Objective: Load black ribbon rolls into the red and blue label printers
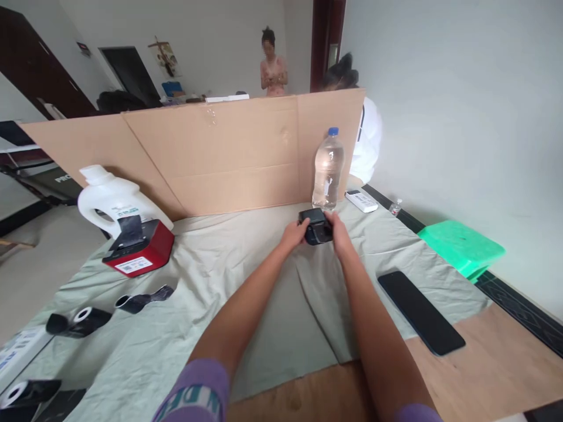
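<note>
My left hand [293, 234] and my right hand [339, 230] grip a small black boxy object [317, 226] from its two sides, with fingers closed on it. Its exact kind cannot be made out. The hands are over the cloth-covered table [246, 258], well out in front of me. Just behind them stands a large clear bottle [329, 170] with a blue cap, upright and filled with clear liquid. A small white device [362, 201] lies beyond my right hand. Nearer to me on the right lies a black smartphone [420, 310], screen up.
A cardboard panel [233, 155] stands along the back edge. On the left are a white jug [114, 193], a red and black box-shaped device [145, 252], a curled black strip [144, 299] and black rolls [83, 321]. A green stool [461, 243] is beside the right wall. Two people are behind the panel.
</note>
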`<state>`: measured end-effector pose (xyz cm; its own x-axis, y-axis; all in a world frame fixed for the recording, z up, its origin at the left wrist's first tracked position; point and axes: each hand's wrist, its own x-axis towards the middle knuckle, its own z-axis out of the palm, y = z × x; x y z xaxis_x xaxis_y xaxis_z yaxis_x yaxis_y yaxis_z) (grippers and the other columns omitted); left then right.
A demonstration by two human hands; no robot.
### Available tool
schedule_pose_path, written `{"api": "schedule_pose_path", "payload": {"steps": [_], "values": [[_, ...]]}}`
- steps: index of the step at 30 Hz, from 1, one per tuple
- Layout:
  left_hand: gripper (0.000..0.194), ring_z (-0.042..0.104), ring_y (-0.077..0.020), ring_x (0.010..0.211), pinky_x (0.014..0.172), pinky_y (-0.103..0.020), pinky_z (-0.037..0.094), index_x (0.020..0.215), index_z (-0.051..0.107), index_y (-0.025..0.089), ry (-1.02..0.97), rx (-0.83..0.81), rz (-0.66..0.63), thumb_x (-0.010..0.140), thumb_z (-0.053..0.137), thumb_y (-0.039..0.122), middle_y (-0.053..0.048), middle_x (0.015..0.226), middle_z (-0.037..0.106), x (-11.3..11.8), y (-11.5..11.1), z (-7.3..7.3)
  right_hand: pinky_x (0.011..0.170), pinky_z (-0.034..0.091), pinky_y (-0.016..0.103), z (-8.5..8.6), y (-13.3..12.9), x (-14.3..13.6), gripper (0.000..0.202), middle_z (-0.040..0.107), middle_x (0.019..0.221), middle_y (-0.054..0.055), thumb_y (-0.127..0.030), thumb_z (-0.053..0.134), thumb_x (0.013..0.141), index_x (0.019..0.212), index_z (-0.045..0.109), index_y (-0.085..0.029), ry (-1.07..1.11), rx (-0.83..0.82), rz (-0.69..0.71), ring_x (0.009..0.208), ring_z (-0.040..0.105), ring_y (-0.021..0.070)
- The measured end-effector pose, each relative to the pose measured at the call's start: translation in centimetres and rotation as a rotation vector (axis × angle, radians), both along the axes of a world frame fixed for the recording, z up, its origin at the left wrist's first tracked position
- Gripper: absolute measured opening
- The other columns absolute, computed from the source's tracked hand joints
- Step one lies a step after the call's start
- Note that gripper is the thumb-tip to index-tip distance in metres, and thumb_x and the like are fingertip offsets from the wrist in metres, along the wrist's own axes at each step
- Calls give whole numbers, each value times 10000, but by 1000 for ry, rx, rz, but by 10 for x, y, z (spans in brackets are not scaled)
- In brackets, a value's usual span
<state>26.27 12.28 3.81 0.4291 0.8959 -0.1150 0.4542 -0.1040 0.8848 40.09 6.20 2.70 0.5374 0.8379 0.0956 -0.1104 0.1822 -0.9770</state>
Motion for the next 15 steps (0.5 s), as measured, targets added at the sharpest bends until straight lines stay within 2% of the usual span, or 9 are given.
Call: {"api": "schedule_pose_path", "payload": {"steps": [3,6,11,15], "values": [[485,671,-212,621,735,-309,521,885,696,150,3,21,-52,951,453,565,-21,448,579,52,1,-8,1133,391,399,-13,-6,46,573,754,1131,46,-633,384,946,1092,741,-209,166,-29,-107,1201,630,225],[512,685,-222,648,778,-327,527,916,705,147,14,18,-85,954,432,578,-27,472,598,81,1,-15,1151,385,399,-22,-12,70,599,752,1150,46,-645,341,967,1085,739,-213,223,-23,-154,1220,628,219],[537,689,-233,615,768,-350,535,937,720,134,65,-12,-88,961,405,569,-63,555,658,101,2,-25,1124,426,418,-28,-15,82,666,763,1095,71,-646,241,988,1034,732,-198,320,-17,-172,1183,650,227],[523,727,-265,759,829,-366,526,1000,726,133,84,-16,-51,968,401,541,-115,723,735,107,-5,-25,1077,470,389,-29,-15,83,674,756,1088,80,-623,194,999,971,721,-204,372,39,-208,1166,655,212]]}}
